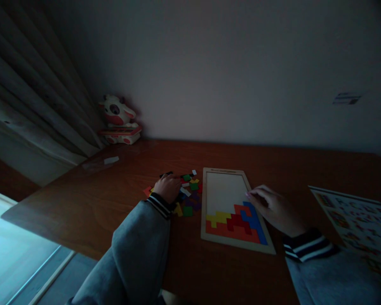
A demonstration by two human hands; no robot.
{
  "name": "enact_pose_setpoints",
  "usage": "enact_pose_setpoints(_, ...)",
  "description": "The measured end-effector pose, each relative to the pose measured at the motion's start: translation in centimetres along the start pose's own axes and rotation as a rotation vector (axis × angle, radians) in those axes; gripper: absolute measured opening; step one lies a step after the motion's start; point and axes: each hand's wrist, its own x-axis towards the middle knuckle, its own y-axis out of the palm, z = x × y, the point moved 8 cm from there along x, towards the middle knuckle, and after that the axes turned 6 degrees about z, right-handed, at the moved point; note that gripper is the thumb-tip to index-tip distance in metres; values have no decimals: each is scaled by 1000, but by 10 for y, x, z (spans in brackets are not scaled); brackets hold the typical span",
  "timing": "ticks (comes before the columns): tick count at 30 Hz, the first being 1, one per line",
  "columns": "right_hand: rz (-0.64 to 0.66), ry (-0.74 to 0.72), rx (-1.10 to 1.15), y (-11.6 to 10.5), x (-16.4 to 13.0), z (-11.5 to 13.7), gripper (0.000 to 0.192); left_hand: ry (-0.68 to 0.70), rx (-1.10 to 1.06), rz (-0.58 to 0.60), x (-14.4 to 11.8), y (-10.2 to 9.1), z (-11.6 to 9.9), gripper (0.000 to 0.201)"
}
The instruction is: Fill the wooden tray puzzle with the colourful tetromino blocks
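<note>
My left hand (pixel 167 187) lies over the left part of a pile of loose, flat, coloured puzzle pieces (pixel 193 201). Its index finger stretches right across them; the other fingers are partly hidden, and no held piece shows. A wooden puzzle board (pixel 204 203) with a pale frame lies to the right of the pile. Orange, yellow, red and blue pieces (pixel 238 224) fit together in its near part, and the far part is bare. At the board's right edge rests my right hand (pixel 271 205), fingertips over the frame, thumb apart, nothing visible in it.
A printed sheet with small coloured pictures (pixel 362 224) lies on the wooden table (pixel 139 228) at the right. A white and red cow-shaped toy (pixel 119 120) stands at the back left, near a curtain (pixel 34 80). A small white paper (pixel 111 160) lies in front of it.
</note>
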Motion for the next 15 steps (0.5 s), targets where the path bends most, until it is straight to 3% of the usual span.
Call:
enact_pose_setpoints(7, 13, 4, -6, 2, 0, 0, 37, 26, 20, 12, 5, 6, 9, 24)
enact_pose_setpoints(15, 21, 10, 6, 3, 0, 2, 37, -59, 58, -14, 4, 3, 15, 32)
